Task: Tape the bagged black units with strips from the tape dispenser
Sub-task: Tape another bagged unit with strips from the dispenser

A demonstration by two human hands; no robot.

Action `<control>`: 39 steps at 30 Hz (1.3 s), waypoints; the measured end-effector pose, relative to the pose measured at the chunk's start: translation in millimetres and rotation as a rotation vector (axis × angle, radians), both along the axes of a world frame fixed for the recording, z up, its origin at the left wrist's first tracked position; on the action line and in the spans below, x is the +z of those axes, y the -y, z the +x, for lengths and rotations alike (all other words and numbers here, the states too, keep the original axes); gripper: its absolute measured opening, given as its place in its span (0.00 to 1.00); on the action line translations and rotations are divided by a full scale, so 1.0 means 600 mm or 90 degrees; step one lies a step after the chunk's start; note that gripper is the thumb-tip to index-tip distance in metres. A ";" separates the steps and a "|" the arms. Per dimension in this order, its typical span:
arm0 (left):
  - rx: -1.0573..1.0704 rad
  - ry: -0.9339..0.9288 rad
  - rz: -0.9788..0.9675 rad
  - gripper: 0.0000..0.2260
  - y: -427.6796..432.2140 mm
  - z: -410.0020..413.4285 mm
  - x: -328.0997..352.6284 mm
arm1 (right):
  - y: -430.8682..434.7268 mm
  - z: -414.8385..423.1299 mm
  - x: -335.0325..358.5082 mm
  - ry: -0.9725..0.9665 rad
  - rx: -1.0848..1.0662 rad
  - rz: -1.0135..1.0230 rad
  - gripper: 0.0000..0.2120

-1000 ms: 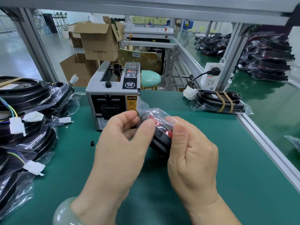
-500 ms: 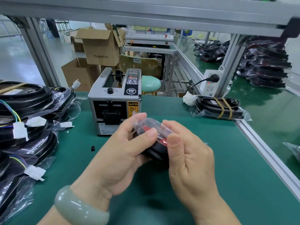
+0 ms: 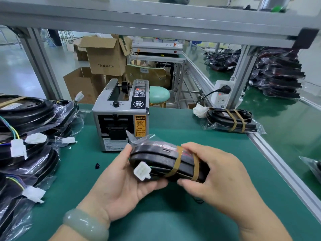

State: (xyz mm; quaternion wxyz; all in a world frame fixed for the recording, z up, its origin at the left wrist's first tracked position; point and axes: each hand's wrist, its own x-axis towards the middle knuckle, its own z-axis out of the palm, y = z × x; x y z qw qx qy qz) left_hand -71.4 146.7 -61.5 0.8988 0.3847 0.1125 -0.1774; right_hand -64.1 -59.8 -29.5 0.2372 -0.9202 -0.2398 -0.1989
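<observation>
– Brown tape strips (image 3: 175, 162) on the bagged black unit (image 3: 152, 159) in hand: how many?

– Two, side by side, wrapped across its right half. One white connector (image 3: 141, 170) sticks out on its near side.

– Who holds it?

– Both hands, above the green mat (image 3: 173, 223). The left hand (image 3: 121, 185) cradles the left end palm up, with the thumb on the upper edge and the fingers curled underneath. The right hand (image 3: 220, 180) is wrapped round the right end, just beside the second strip.

– And the machine?

– One grey tape dispenser (image 3: 121, 115) stands on the mat just behind the unit, its front facing the person.

– Any others taped?

– One taped unit (image 3: 231, 120) lies at the far right of the mat, near the frame post. It also has two brown strips.

– The left side?

– A pile of bagged units (image 3: 26, 119). The bags overlap, so I cannot count them. Five white plugs (image 3: 35, 137) show among them.

– Anything else?

– One pale green bracelet (image 3: 85, 223) on the left wrist and one small black scrap (image 3: 97, 165) on the mat. Beyond the bench are one mint stool (image 3: 159, 95) and three cardboard boxes (image 3: 106, 54).
</observation>
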 end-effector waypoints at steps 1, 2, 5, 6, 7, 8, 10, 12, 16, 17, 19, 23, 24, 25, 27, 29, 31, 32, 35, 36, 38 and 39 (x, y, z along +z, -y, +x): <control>0.037 -0.029 0.088 0.24 0.000 0.004 -0.003 | 0.001 0.000 -0.003 0.039 -0.027 -0.012 0.29; 0.102 -0.052 0.185 0.22 -0.001 0.009 -0.004 | 0.004 0.001 -0.005 0.071 -0.054 -0.036 0.29; 0.327 -0.012 0.384 0.12 -0.018 0.026 0.007 | 0.007 0.004 -0.010 0.052 -0.119 -0.103 0.32; 0.366 0.020 0.412 0.09 -0.025 0.030 0.013 | 0.006 0.004 -0.011 0.036 -0.131 -0.116 0.34; 0.386 0.045 0.429 0.07 -0.032 0.033 0.019 | 0.005 0.004 -0.012 0.022 -0.138 -0.126 0.35; 0.390 0.055 0.437 0.05 -0.039 0.036 0.023 | 0.003 0.003 -0.013 0.014 -0.142 -0.137 0.36; 0.386 0.021 0.407 0.03 -0.050 0.042 0.028 | 0.001 0.003 -0.013 0.013 -0.151 -0.143 0.37; 0.375 -0.042 0.337 0.03 -0.056 0.052 0.035 | -0.001 0.002 -0.013 0.015 -0.165 -0.140 0.36; 0.340 -0.092 0.242 0.04 -0.057 0.071 0.050 | -0.004 0.001 -0.014 0.007 -0.179 -0.149 0.34; 0.336 -0.095 0.234 0.05 -0.056 0.075 0.053 | -0.003 0.002 -0.014 0.008 -0.182 -0.151 0.34; 0.329 -0.102 0.226 0.07 -0.055 0.083 0.058 | -0.003 0.002 -0.013 0.001 -0.188 -0.146 0.33; 0.325 -0.120 0.206 0.09 -0.054 0.092 0.067 | -0.003 -0.001 -0.011 -0.021 -0.193 -0.147 0.32; 0.326 -0.122 0.204 0.09 -0.054 0.093 0.069 | -0.003 -0.001 -0.010 -0.028 -0.192 -0.146 0.32; 0.328 -0.124 0.203 0.09 -0.053 0.096 0.070 | -0.003 -0.002 -0.009 -0.036 -0.189 -0.145 0.32; 0.329 -0.130 0.205 0.09 -0.053 0.100 0.071 | -0.004 -0.004 -0.006 -0.062 -0.186 -0.155 0.31; 0.330 -0.136 0.214 0.09 -0.054 0.103 0.070 | -0.004 -0.004 -0.004 -0.080 -0.185 -0.158 0.31; 0.344 -0.141 0.231 0.09 -0.055 0.107 0.068 | -0.005 -0.005 -0.003 -0.084 -0.190 -0.153 0.30; 0.355 -0.142 0.241 0.08 -0.056 0.109 0.066 | -0.006 -0.005 -0.003 -0.086 -0.193 -0.153 0.30; 0.393 -0.144 0.259 0.07 -0.057 0.115 0.065 | -0.007 -0.007 -0.002 -0.095 -0.195 -0.152 0.29; 0.405 -0.146 0.261 0.07 -0.057 0.117 0.064 | -0.007 -0.007 -0.002 -0.098 -0.196 -0.154 0.29; 0.424 -0.154 0.268 0.07 -0.056 0.123 0.061 | -0.008 -0.007 -0.001 -0.100 -0.199 -0.161 0.28; 0.431 -0.160 0.276 0.07 -0.056 0.125 0.059 | -0.009 -0.007 -0.001 -0.101 -0.201 -0.163 0.28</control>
